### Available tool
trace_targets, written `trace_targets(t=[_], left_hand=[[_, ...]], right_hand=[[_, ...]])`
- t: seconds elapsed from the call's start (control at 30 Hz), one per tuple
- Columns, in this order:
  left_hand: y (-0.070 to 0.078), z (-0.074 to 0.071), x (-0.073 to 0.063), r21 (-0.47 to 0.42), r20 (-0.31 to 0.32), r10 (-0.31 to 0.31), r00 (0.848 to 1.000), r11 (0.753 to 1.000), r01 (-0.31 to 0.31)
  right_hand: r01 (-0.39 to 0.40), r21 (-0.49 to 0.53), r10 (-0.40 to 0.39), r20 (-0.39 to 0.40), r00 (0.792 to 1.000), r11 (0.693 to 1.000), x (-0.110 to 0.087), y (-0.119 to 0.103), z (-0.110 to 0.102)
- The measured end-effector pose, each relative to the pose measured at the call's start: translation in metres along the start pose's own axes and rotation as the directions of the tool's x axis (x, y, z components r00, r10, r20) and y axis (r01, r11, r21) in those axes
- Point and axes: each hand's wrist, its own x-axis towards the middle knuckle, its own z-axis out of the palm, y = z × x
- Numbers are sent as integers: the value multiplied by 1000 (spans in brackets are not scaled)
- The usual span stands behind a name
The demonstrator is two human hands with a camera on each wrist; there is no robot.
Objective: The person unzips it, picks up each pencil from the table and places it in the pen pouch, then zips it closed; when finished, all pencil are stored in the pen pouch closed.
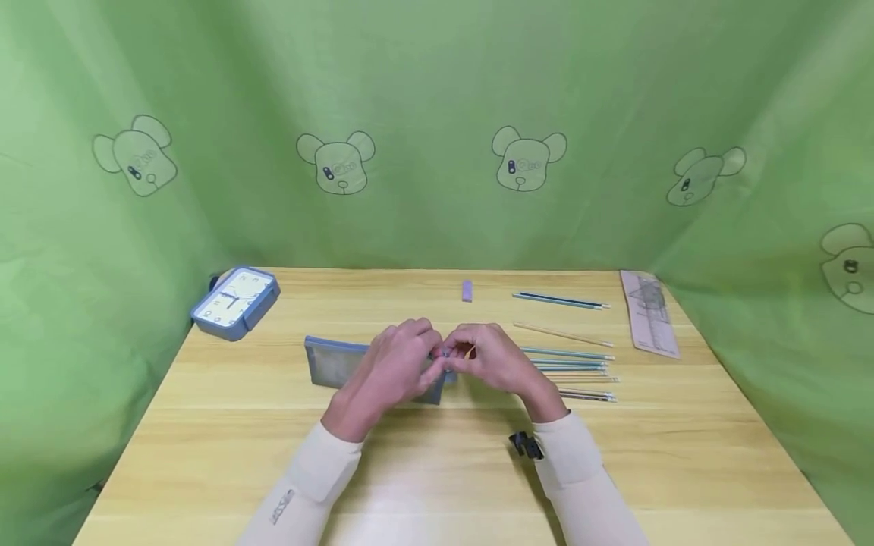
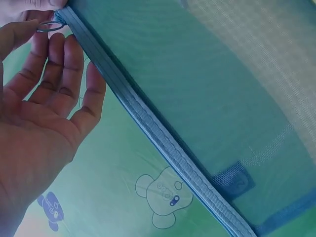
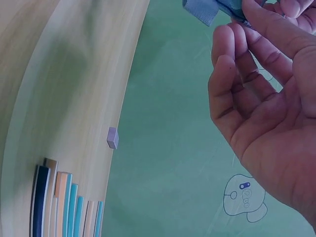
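Note:
A blue mesh zipper pouch [image 1: 333, 365] is held up over the middle of the table, its zipper edge [image 2: 148, 118] running diagonally through the left wrist view. My left hand [image 1: 398, 360] pinches the ring-shaped zipper pull [image 2: 50, 26] between thumb and index finger, at one end of the zipper. Right beside it, my right hand [image 1: 493, 358] grips that same end of the pouch with thumb and fingertips. A short blue fabric tab [image 3: 201, 11] sticks out there in the right wrist view. In the head view the hands partly cover the pouch.
Several pencils [image 1: 570, 354] lie in a loose row right of my hands, with two more pencils [image 1: 560, 301] farther back. A purple eraser [image 1: 467, 290] lies behind my hands. A blue alarm clock [image 1: 235, 303] is at the back left, a ruler set [image 1: 649, 315] at the back right.

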Motion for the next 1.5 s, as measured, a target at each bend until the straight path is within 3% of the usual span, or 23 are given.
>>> trace_targets(t=[0.23, 0.43, 0.73, 0.97, 1.3, 1.5], left_hand=[[-5, -1, -1, -102, -34, -75, 997, 992, 71], [-3, 2, 2, -168, 4, -162, 987, 973, 161], [-1, 1, 1, -233, 38, -187, 982, 954, 191], [-5, -3, 0, -239, 3, -181, 983, 955, 177], [-11, -9, -3, -210, 88, -208, 974, 952, 222], [-25, -21, -8, -195, 125, -253, 959, 942, 274]], right_hand=[[19, -18, -19, -12, 1000, 1000, -3, 0, -1], [18, -39, -18, -21, 1000, 999, -4, -2, -3], [49, -45, -52, -54, 997, 998, -3, -6, 1], [62, -66, -66, -58, 996, 996, -3, -12, 0], [84, -98, -88, -35, 996, 992, -6, -10, -1], [63, -120, -67, -38, 997, 991, -9, -10, -6]])
